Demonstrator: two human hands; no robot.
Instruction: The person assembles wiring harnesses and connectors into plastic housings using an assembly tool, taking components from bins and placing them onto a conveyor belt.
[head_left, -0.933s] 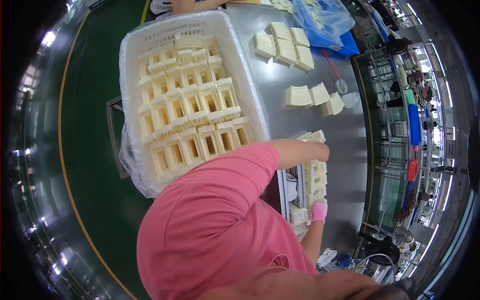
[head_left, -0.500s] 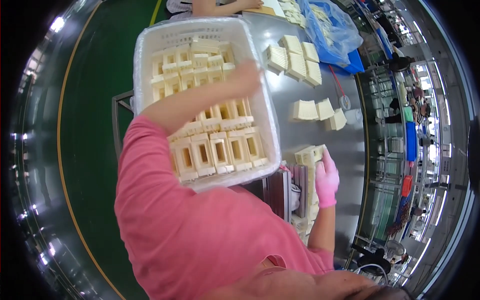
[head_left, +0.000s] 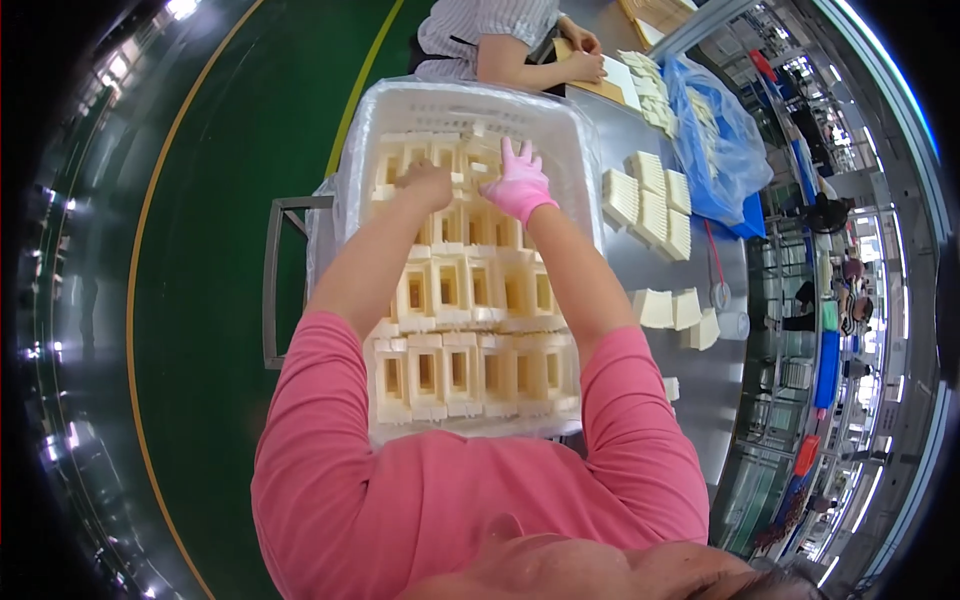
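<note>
R hand [head_left: 519, 187], gloved, fingers splayed, nothing visibly gripped, L hand [head_left: 427, 185] curled, grip can't tell, both over far rows of cream frames [head_left: 465, 282] in bin [head_left: 583, 190]; tight spacing → knuckle snag might tip/chip neighbours.

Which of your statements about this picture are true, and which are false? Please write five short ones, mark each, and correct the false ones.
1. The right hand wears a pink glove. True.
2. The left hand is over the cream-coloured frames in the white bin. True.
3. The left hand also wears a glove. False: it is bare.
4. The blue plastic bag lies to the left of the white bin. False: it is on the right side.
5. Another person's forearm shows beyond the far end of the white bin. True.
</note>
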